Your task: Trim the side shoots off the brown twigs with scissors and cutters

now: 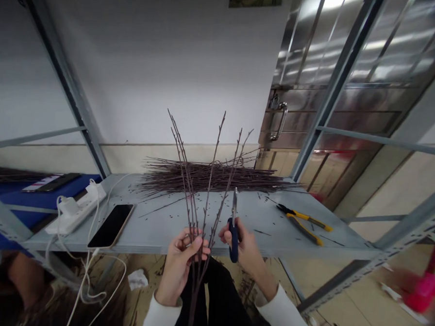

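Two hands (185, 264) (244, 244), one pair of scissors (234, 241), one twig bunch (209, 182) — one twig heap (253, 178).

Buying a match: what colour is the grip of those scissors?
Dark blue on the steel-bladed scissors in the right hand, best seen in the head view.

Right of the right hand (244, 247): yellow-handled pliers (303, 225) on the steel shelf (155, 232). Left of the left hand (183, 266): smartphone (111, 225), face up, and white power strip (74, 209) with plugged cables (88, 273). Below the left hand, on the floor (342, 296): crumpled tissue (137, 279). Past the shelf, ahead of the right hand: steel door (296, 118).
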`<state>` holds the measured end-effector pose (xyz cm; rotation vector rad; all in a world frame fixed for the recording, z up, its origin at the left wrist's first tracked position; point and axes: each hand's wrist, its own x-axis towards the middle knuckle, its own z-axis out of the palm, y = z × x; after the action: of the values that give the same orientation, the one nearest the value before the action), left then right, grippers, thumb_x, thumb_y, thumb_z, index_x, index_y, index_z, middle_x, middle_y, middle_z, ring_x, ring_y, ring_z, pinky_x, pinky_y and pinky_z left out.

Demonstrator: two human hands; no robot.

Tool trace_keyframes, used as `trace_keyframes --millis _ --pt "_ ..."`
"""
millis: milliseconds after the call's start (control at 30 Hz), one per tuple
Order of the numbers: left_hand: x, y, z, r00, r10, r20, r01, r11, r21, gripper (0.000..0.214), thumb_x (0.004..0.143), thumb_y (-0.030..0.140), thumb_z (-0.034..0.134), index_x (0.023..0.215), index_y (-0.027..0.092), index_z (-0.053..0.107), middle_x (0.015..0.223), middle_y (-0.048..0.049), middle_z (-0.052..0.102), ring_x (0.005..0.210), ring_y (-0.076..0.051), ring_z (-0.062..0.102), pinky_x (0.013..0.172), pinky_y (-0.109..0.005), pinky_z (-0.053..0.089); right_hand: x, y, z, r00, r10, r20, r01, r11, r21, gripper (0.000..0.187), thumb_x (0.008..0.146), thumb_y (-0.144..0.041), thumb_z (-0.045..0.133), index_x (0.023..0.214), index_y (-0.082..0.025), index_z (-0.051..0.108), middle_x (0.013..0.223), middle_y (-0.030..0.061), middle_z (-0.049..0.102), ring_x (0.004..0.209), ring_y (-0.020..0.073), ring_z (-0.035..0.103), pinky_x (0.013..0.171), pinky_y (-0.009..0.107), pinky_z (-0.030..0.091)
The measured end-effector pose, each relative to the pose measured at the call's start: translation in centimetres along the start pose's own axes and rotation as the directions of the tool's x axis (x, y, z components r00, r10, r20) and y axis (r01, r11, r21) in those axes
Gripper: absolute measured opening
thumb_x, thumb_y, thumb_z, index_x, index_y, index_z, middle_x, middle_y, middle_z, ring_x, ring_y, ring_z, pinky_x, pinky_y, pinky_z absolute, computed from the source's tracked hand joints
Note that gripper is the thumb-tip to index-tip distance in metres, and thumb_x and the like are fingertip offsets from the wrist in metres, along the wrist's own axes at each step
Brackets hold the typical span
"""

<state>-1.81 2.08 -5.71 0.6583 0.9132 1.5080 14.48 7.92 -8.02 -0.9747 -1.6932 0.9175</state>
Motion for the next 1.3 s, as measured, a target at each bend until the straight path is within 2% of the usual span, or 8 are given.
trace_keyframes --millis 133,267,367,500,700,867,1067,1300 --pt "0.1 0.4 0.2 1.000 -0.001 -0.005 0.001 1.000 0.012 0.035 0.057 0.029 0.087 0.081 0.013 0.067 0.065 -0.0031 0.073 0.054 -0.011 0.067 0.048 -0.015 0.052 -0.9 0.7 -1.3 0.992 -0.079 0.095 0.090 0.989 -0.120 0.021 0.088 -0.043 0.045 0.090 -0.022 0.041 0.079 0.0045 0.064 0.067 0.0184 0.060 0.062 0.030 0.045" --pt "0.2 0.4 0.2 1.000 -0.010 -0.002 0.010 1.000 0.027 0.035 0.058 0.030 0.087 0.082 0.013 0.068 0.066 -0.0031 0.073 0.056 -0.011 0.068 0.050 -0.015 0.053 -1.5 0.5 -2.4 0.985 -0.146 0.092 0.167 0.942 -0.292 0.025 0.085 -0.041 0.049 0.097 -0.021 0.039 0.083 0.0062 0.060 0.071 0.0207 0.059 0.062 0.031 0.046" --pt "0.2 0.3 0.2 1.000 -0.023 -0.005 0.023 0.999 0.042 0.034 0.059 0.030 0.086 0.082 0.013 0.068 0.067 -0.0035 0.074 0.057 -0.012 0.069 0.050 -0.016 0.054 -1.4 0.2 -3.3 0.976 -0.193 0.096 0.216 0.875 -0.434 0.029 0.079 -0.037 0.057 0.096 -0.021 0.041 0.084 0.0063 0.060 0.073 0.0219 0.059 0.064 0.032 0.047" --pt "0.0 0.4 0.1 0.999 -0.034 0.002 0.034 0.998 0.050 0.035 0.058 0.030 0.087 0.081 0.013 0.067 0.066 -0.0034 0.074 0.056 -0.012 0.069 0.050 -0.016 0.053 -0.7 0.0 -4.4 0.952 -0.263 0.159 0.306 0.770 -0.559 0.025 0.078 -0.032 0.061 0.094 -0.021 0.045 0.087 0.0078 0.061 0.078 0.0236 0.061 0.066 0.033 0.049" --pt "0.0 0.7 0.3 0.999 -0.033 0.020 0.032 0.997 0.068 0.037 0.057 0.032 0.087 0.080 0.013 0.066 0.066 -0.0043 0.074 0.056 -0.012 0.068 0.050 -0.016 0.053 0.3 -0.1 -5.5 0.893 -0.363 0.267 0.445 0.621 -0.645 0.020 0.078 -0.030 0.063 0.093 -0.022 0.053 0.086 0.0081 0.063 0.079 0.0260 0.062 0.066 0.036 0.051" --pt "0.0 0.8 0.3 0.999 -0.023 0.031 0.020 0.996 0.089 0.035 0.060 0.032 0.086 0.080 0.013 0.065 0.067 -0.0047 0.074 0.057 -0.013 0.069 0.051 -0.017 0.054 0.8 0.1 -6.3 0.851 -0.405 0.334 0.513 0.507 -0.692 0.026 0.076 -0.030 0.066 0.096 -0.018 0.057 0.094 0.0121 0.065 0.085 0.0279 0.062 0.071 0.038 0.051" --pt "0.0 1.2 0.5 0.998 -0.043 0.052 0.038 0.995 0.088 0.037 0.056 0.033 0.087 0.077 0.014 0.063 0.065 -0.0036 0.073 0.056 -0.013 0.068 0.050 -0.018 0.053 1.2 -0.3 -6.7 0.827 -0.474 0.303 0.536 0.501 -0.680 0.018 0.082 -0.034 0.061 0.092 -0.019 0.060 0.085 0.0106 0.067 0.078 0.0256 0.063 0.069 0.036 0.049" --pt "0.2 1.4 0.5 0.998 -0.043 0.051 0.038 0.994 0.100 0.036 0.056 0.032 0.087 0.077 0.014 0.064 0.065 -0.0038 0.073 0.055 -0.014 0.068 0.050 -0.019 0.053 0.8 0.4 -6.8 0.832 -0.482 0.276 0.523 0.511 -0.683 0.024 0.086 -0.044 0.057 0.085 -0.020 0.063 0.069 0.0075 0.069 0.064 0.0226 0.065 0.058 0.030 0.044"
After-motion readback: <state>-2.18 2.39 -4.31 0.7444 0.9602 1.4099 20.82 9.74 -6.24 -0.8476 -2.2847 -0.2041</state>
